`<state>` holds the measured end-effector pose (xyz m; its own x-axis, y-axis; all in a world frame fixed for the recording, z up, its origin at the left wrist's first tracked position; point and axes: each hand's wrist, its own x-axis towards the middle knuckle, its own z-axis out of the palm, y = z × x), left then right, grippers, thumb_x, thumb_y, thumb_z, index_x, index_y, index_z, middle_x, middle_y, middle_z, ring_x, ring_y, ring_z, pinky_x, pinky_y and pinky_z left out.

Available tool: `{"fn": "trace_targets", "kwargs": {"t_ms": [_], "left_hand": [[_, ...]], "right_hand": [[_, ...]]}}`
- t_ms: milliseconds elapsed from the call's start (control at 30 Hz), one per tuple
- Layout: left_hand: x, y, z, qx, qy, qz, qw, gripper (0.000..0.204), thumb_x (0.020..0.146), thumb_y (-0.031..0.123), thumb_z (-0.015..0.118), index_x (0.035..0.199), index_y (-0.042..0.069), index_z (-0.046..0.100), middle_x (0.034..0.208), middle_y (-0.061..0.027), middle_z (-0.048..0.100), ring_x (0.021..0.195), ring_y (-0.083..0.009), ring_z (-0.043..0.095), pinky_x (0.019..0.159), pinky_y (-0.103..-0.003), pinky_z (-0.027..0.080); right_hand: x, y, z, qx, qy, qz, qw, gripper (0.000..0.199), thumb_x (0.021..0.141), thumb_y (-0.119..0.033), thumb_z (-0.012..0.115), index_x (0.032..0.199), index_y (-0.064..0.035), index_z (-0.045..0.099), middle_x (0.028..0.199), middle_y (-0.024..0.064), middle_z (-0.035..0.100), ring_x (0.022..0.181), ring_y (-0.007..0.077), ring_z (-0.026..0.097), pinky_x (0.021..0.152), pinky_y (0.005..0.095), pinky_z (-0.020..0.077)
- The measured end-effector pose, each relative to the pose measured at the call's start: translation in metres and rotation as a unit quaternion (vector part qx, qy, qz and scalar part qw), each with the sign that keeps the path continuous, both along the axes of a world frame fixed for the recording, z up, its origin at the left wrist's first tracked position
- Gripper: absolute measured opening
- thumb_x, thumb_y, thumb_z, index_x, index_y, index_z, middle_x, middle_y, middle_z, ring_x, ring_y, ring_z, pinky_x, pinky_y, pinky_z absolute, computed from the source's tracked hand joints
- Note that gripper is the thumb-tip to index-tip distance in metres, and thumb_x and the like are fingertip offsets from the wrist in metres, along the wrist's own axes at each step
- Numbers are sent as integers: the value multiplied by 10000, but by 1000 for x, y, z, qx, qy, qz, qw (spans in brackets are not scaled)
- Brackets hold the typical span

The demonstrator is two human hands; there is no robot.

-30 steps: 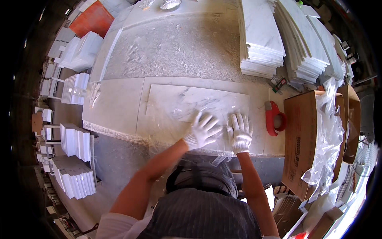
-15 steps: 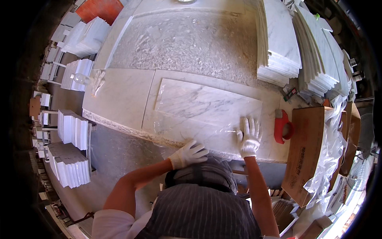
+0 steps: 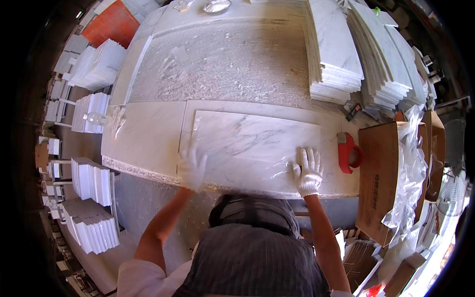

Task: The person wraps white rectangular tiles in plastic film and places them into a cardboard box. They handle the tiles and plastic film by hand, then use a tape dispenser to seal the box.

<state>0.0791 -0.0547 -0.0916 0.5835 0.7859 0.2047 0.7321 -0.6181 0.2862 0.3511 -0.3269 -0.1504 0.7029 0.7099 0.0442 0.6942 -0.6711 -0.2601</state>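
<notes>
A white marble tile (image 3: 252, 138) with grey veins lies flat on the pale stone tabletop (image 3: 143, 133). Shiny glints near its left edge and by my right hand look like thin clear plastic on it. Flat on the tile's near right part rests my right hand (image 3: 308, 174), in a white knit glove, fingers spread. At the tile's near left corner is my left hand (image 3: 192, 171), gloved too and blurred by motion. Its fingers look stretched out and apart, with nothing visible in them; whether it touches the tile cannot be told.
Right of the tile lies a red tape dispenser (image 3: 350, 153), beside a cardboard box (image 3: 378, 183) with clear plastic (image 3: 408, 183) spilling over it. Marble tiles (image 3: 336, 44) are stacked at the far right. A crumpled glove (image 3: 117, 122) and a clear bottle (image 3: 94, 118) are at left.
My left hand has swung left and away from me, from the table's near edge to the tile's left corner. My right hand stays flat on the tile. The view has shifted slightly.
</notes>
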Motion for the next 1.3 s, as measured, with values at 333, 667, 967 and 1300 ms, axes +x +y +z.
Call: {"fn": "trace_targets", "kwargs": {"t_ms": [333, 667, 967, 1300], "left_hand": [[33, 84, -63, -38, -137, 126, 982, 271, 765, 272, 799, 981, 124, 729, 936, -110, 670, 889, -315, 640, 793, -438, 506], [32, 111, -77, -89, -43, 181, 979, 227, 838, 270, 717, 890, 51, 688, 911, -152, 689, 861, -320, 654, 790, -430, 501], [35, 117, -72, -100, -34, 177, 979, 223, 844, 290, 692, 857, 68, 672, 891, -159, 669, 835, -347, 649, 747, -465, 497], [29, 126, -84, -98, -24, 196, 976, 256, 852, 316, 683, 850, 60, 667, 873, -168, 674, 822, -357, 656, 728, -477, 501]], "right_hand": [[-5, 5, 3, 29, 14, -18, 999, 571, 954, -429, 535, 1429, -115, 498, 1521, 139, 420, 1425, 383, 335, 1175, 522, 229], [-5, 11, 6, 50, -20, -10, 999, 531, 940, -400, 581, 1387, -114, 551, 1465, 154, 485, 1374, 397, 406, 1160, 536, 258], [-2, 12, 7, 54, -33, -10, 998, 517, 928, -380, 596, 1376, -125, 566, 1448, 147, 504, 1357, 381, 432, 1149, 530, 279], [2, 17, 9, 44, -29, -16, 998, 506, 926, -370, 595, 1373, -135, 570, 1446, 134, 507, 1352, 379, 439, 1130, 528, 302]]}}
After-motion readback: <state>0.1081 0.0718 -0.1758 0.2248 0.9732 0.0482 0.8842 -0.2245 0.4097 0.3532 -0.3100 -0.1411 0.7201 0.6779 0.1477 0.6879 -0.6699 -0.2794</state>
